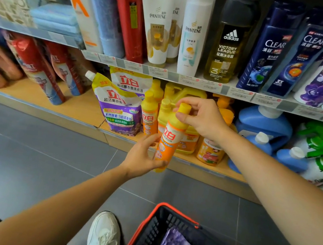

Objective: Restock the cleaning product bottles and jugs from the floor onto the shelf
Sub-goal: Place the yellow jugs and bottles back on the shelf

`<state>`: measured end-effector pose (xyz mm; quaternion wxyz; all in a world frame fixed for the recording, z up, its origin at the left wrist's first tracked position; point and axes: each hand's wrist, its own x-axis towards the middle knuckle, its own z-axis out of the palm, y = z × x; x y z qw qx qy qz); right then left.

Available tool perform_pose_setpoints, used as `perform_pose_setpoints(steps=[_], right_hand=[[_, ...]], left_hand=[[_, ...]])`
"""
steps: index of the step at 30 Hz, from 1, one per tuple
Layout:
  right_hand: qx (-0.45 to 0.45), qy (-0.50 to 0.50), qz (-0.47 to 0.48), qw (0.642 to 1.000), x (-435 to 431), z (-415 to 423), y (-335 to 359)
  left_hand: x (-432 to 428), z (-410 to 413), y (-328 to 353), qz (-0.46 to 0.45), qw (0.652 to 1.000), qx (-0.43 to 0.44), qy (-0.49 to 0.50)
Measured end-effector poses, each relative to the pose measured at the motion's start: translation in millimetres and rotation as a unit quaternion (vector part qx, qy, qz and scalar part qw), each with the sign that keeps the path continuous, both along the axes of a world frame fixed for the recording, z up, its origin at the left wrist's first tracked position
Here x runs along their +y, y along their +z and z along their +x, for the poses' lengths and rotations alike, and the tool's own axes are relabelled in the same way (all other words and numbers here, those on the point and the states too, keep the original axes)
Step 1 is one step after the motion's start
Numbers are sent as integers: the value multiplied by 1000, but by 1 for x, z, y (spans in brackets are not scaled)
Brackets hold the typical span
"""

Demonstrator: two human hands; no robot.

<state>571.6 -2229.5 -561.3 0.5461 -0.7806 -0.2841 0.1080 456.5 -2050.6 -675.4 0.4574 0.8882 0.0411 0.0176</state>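
Bottle before the shelf, left hand at its base, right hand at its cap; basket on the floor.

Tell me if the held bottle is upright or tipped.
Slightly tipped: the bottle leans, cap right of base; right hand pinches the cap, left hand holds the bottom.

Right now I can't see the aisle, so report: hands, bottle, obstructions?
Left hand holds yellow detergent bottle low, right hand pinches its cap. Bottle tilted, before the bottom shelf. Matching bottles crowd behind it.
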Motion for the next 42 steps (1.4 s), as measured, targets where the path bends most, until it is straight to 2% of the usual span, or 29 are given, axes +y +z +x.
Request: perform_pose_setpoints(steps=[3,6,8,10,13,16,18,29,39,42], right_hand=[[42,12,39,998,1,0,2],[50,20,45,998,9,-1,6],[-1,12,-3,1000,14,1,8],[-93,-24,-81,992,12,5,6],[-234,-63,-214,946,0,16,-8],[-281,-47,-386,878,-2,21,-30],[-324,-48,-447,832,0,24,-43],[-407,-102,-472,776,3,32,-54],[-414,-125,-470,769,3,34,-60],[-397,-100,-461,787,0,30,-55]], left_hand=[[6,-1,-3,-17,999,27,-3],[6,1,-7,1,1000,1,6],[7,2,-10,-17,999,-12,48],[11,3,-16,-34,994,-23,105],[22,9,-25,-47,981,-35,182],[33,26,-28,-54,971,-35,230],[38,39,-30,-51,968,-34,243],[54,70,-60,-25,971,-26,238],[55,74,-76,-41,971,2,237],[55,72,-71,-49,973,22,222]])
